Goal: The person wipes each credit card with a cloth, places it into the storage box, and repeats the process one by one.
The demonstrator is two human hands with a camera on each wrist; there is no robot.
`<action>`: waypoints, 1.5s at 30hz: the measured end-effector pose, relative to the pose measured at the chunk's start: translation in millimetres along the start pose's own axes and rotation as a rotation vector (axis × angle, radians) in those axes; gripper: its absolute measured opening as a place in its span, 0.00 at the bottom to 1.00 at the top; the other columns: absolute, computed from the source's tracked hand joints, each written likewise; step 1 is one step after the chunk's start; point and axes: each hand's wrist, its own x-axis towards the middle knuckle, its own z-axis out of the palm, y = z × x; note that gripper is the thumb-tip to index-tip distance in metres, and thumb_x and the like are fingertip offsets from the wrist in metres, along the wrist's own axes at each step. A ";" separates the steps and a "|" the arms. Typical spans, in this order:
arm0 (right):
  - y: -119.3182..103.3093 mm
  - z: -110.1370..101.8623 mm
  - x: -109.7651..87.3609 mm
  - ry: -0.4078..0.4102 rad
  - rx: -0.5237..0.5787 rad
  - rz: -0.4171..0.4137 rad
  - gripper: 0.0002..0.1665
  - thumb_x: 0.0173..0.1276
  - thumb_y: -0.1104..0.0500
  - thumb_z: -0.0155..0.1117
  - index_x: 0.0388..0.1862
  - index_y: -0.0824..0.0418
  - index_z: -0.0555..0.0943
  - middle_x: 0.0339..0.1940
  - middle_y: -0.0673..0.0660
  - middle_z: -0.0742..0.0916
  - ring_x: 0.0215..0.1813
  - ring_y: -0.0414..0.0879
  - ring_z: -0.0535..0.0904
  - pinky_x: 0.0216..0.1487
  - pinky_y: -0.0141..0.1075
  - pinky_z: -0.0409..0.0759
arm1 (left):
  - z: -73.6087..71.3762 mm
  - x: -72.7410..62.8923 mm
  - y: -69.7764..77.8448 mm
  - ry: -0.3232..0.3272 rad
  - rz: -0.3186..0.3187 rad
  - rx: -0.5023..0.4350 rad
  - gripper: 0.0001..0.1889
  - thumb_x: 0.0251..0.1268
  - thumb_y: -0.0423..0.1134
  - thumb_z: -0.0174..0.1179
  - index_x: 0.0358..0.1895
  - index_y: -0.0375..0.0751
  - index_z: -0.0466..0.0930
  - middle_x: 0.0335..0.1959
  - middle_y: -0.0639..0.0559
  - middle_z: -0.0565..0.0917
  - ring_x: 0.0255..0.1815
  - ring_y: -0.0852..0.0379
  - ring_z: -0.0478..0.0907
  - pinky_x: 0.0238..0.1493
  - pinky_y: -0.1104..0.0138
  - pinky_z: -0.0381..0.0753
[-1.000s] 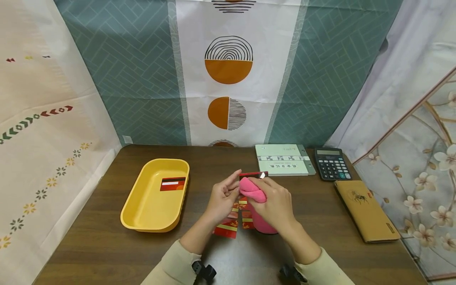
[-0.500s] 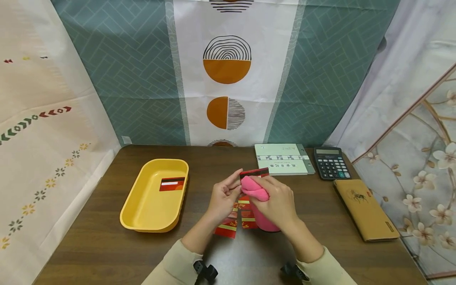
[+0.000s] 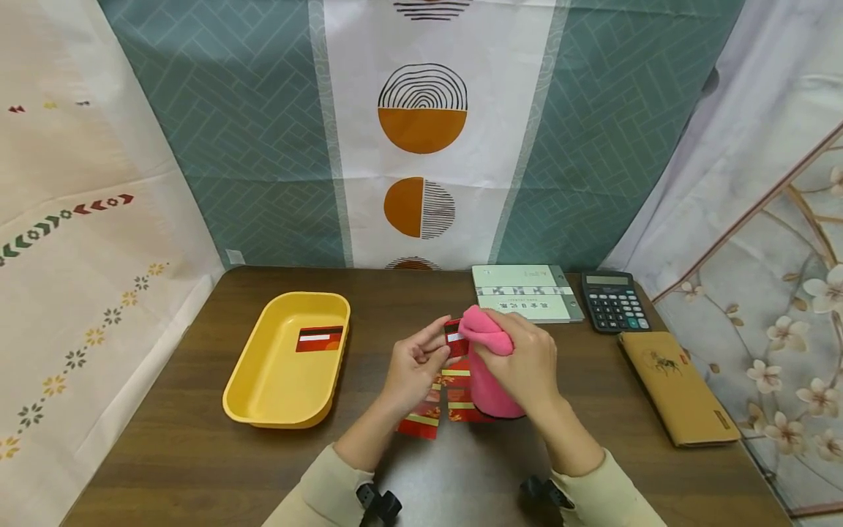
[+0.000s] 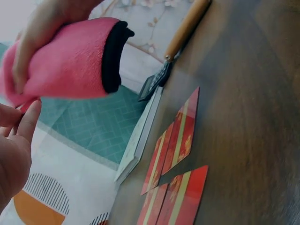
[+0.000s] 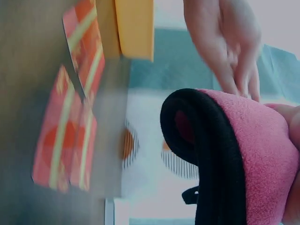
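My left hand [image 3: 408, 369] pinches a red card [image 3: 455, 338] with a black stripe and a white strip, held above the table. A folded pink cloth [image 3: 490, 384] with black edging is gripped in my right hand [image 3: 530, 362]. The cloth lies against the card and hides its right part; its lower end hangs down. From the left wrist view, the left fingertips [image 4: 30, 117] sit right at the cloth's bunched end. Beneath the hands, several red cards [image 3: 419, 424] with yellow bands lie on the table, partly hidden by the hands and cloth.
A yellow tray [image 3: 246, 359] stands to the left with one red card [image 3: 319, 339] inside. Behind the hands lies a pale green book [image 3: 520, 282]. A calculator [image 3: 614, 304] and a tan notebook [image 3: 678, 391] are on the right of the wooden table [image 3: 165, 439].
The right hand and pink cloth have shifted right and slightly up across the card, baring its left end. The left hand stays nearly in place, still pinching the card.
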 end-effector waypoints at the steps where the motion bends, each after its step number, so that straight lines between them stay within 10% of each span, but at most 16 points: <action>1: 3.4 -1.9 1.5 0.014 -0.019 0.029 0.28 0.50 0.56 0.84 0.52 0.60 0.87 0.35 0.59 0.89 0.29 0.53 0.83 0.25 0.43 0.80 | -1.5 0.0 1.2 0.009 -0.004 0.002 0.25 0.73 0.22 0.55 0.72 0.31 0.69 0.58 0.30 0.81 0.51 0.38 0.85 0.51 0.58 0.86; 5: 10.8 -4.8 1.1 0.028 -0.072 0.080 0.28 0.51 0.57 0.83 0.53 0.61 0.87 0.37 0.60 0.90 0.30 0.55 0.84 0.26 0.44 0.81 | -6.4 -1.1 5.2 0.028 -0.029 0.016 0.25 0.72 0.22 0.55 0.71 0.33 0.70 0.58 0.32 0.82 0.49 0.39 0.86 0.50 0.59 0.86; 16: -7.9 16.5 -19.6 0.013 0.098 -0.100 0.31 0.44 0.59 0.87 0.51 0.59 0.87 0.38 0.56 0.89 0.32 0.49 0.85 0.28 0.42 0.85 | -0.1 1.0 -0.4 0.017 -0.003 0.053 0.24 0.71 0.22 0.56 0.69 0.31 0.72 0.57 0.32 0.82 0.54 0.46 0.84 0.52 0.61 0.86; 28: 33.2 -7.7 -5.3 0.134 0.016 0.113 0.28 0.51 0.60 0.82 0.53 0.62 0.87 0.39 0.62 0.90 0.36 0.57 0.86 0.31 0.50 0.84 | -13.9 -3.3 7.3 0.036 -0.009 0.038 0.26 0.72 0.21 0.54 0.72 0.33 0.70 0.55 0.31 0.83 0.53 0.41 0.84 0.51 0.58 0.86; 39: 55.1 -13.4 -14.9 0.142 0.045 0.189 0.30 0.49 0.64 0.84 0.54 0.65 0.87 0.44 0.64 0.90 0.41 0.59 0.87 0.34 0.51 0.84 | -28.4 -3.0 6.4 0.354 -0.147 0.143 0.25 0.70 0.25 0.60 0.69 0.35 0.73 0.49 0.35 0.87 0.43 0.42 0.88 0.48 0.58 0.87; 45: 59.5 -17.0 -14.8 0.148 0.054 0.235 0.30 0.50 0.63 0.83 0.54 0.65 0.87 0.46 0.63 0.90 0.43 0.58 0.87 0.38 0.28 0.79 | -45.4 -0.8 14.5 0.499 -0.166 0.154 0.17 0.68 0.28 0.65 0.59 0.28 0.81 0.47 0.35 0.85 0.43 0.50 0.88 0.46 0.59 0.87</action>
